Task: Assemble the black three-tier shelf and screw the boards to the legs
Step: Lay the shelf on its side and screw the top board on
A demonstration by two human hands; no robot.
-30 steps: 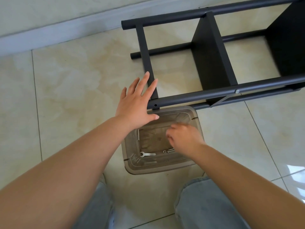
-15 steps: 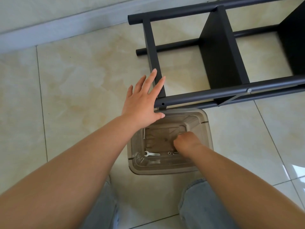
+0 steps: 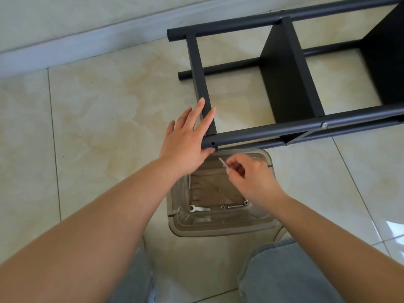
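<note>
While the flat left hand (image 3: 184, 142) presses the black metal shelf leg (image 3: 284, 130), the right hand (image 3: 251, 176) pinches a silver screw (image 3: 224, 164) above the clear plastic tub (image 3: 220, 229) holding a small wrench (image 3: 200, 208) and bolts (image 3: 235, 206).

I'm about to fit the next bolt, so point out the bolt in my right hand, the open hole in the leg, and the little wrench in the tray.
bolt (image 3: 223, 164), head view, middle of its shaft
hole (image 3: 213, 143), head view, its dark opening
wrench (image 3: 199, 208), head view, its flat handle
</note>
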